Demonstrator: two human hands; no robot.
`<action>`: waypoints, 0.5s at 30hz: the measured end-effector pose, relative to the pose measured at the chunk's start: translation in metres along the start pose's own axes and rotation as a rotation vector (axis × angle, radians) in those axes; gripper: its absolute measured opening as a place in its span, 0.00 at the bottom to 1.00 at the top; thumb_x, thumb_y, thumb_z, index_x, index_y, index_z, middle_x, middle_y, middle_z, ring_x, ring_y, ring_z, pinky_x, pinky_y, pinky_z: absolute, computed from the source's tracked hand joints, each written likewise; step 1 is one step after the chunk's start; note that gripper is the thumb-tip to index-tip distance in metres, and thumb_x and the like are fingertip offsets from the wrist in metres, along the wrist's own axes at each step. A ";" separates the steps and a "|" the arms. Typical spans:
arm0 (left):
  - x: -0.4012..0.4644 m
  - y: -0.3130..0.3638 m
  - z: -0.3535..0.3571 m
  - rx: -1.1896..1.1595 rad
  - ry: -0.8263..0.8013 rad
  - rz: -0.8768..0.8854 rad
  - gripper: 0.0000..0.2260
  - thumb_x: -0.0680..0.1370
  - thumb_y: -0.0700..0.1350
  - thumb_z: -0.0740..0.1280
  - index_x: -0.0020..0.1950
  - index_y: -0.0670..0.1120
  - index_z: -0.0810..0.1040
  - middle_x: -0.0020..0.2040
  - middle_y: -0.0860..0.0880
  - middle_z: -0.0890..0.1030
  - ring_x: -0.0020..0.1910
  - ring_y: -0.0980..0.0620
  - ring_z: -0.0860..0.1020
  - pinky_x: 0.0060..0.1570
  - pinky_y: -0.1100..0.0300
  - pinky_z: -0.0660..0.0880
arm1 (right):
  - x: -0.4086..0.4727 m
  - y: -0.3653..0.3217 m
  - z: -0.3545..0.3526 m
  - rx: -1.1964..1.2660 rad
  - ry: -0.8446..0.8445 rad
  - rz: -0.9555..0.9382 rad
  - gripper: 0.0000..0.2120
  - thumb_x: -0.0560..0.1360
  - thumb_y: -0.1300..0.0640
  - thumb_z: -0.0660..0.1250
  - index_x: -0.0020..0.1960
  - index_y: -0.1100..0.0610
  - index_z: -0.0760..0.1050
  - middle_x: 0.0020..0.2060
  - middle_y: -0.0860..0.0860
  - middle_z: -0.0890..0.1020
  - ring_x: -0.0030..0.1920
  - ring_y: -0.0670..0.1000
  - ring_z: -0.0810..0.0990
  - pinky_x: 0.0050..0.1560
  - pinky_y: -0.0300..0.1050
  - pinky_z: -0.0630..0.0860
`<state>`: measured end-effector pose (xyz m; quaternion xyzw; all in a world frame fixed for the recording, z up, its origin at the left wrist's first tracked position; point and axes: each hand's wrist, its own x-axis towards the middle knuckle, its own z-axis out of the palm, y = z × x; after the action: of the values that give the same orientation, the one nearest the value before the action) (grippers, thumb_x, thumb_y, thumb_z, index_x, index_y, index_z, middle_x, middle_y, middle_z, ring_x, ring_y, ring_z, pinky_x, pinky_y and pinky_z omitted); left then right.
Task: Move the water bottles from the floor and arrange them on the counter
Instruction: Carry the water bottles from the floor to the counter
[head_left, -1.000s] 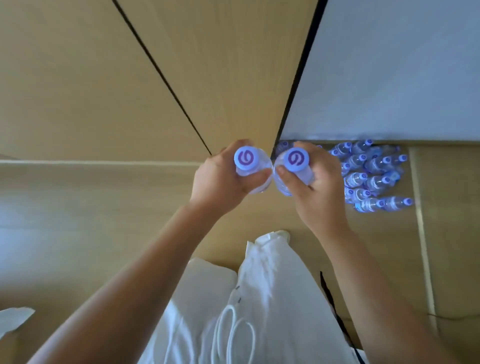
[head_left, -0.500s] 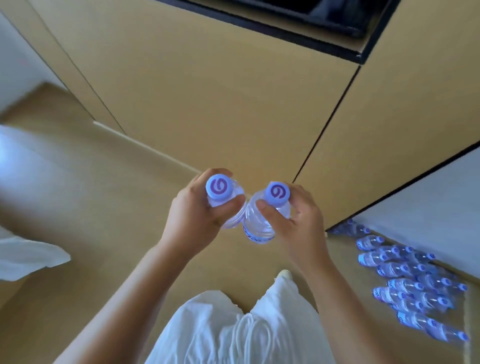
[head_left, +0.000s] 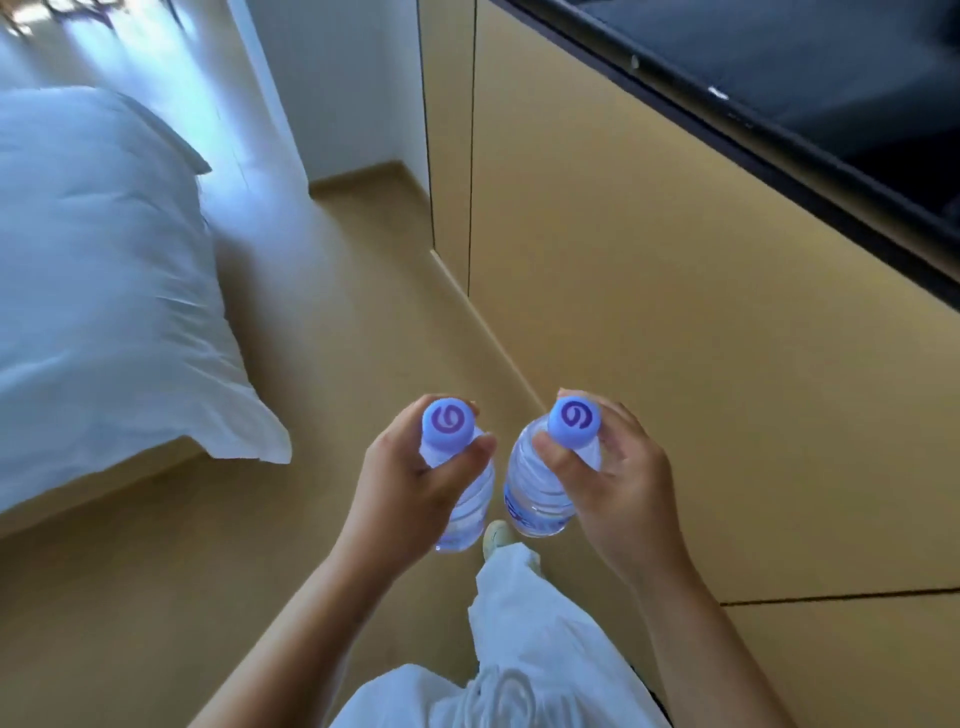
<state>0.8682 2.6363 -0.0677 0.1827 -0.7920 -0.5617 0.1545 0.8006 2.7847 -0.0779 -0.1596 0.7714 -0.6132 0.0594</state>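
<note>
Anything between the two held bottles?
Nothing held: head view shows a gap between left bottle and right bottle, with floor and shoe tip below.

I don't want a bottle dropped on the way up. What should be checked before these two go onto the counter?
1. Left hand grips the left clear plastic water bottle at the neck: ok.
2. Right hand grips the right clear plastic water bottle: ok.
3. Both lilac caps on: ok.
4. Bottles apart: ok.
5. Free space on the dark counter top: cannot tell.
</note>
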 end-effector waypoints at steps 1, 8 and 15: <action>0.017 -0.002 -0.006 0.002 0.031 -0.007 0.07 0.68 0.48 0.67 0.44 0.48 0.77 0.41 0.53 0.80 0.40 0.57 0.77 0.40 0.71 0.70 | 0.020 0.000 0.009 0.008 -0.044 0.005 0.12 0.69 0.57 0.75 0.49 0.45 0.76 0.50 0.39 0.81 0.53 0.38 0.77 0.53 0.28 0.70; 0.151 -0.010 -0.037 0.015 0.230 -0.016 0.06 0.68 0.48 0.68 0.42 0.50 0.76 0.40 0.54 0.79 0.39 0.56 0.77 0.41 0.68 0.71 | 0.182 -0.014 0.066 0.105 -0.236 -0.051 0.12 0.67 0.52 0.72 0.49 0.44 0.77 0.45 0.35 0.82 0.46 0.36 0.79 0.46 0.26 0.71; 0.258 -0.017 -0.088 -0.041 0.537 -0.053 0.05 0.68 0.48 0.68 0.42 0.48 0.77 0.40 0.54 0.79 0.37 0.59 0.76 0.39 0.73 0.70 | 0.318 -0.038 0.144 0.055 -0.388 -0.191 0.13 0.69 0.58 0.74 0.47 0.45 0.76 0.45 0.41 0.81 0.45 0.35 0.78 0.46 0.25 0.70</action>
<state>0.6811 2.4382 -0.0453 0.3429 -0.7059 -0.5129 0.3480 0.5491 2.5424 -0.0424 -0.3454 0.7097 -0.5947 0.1526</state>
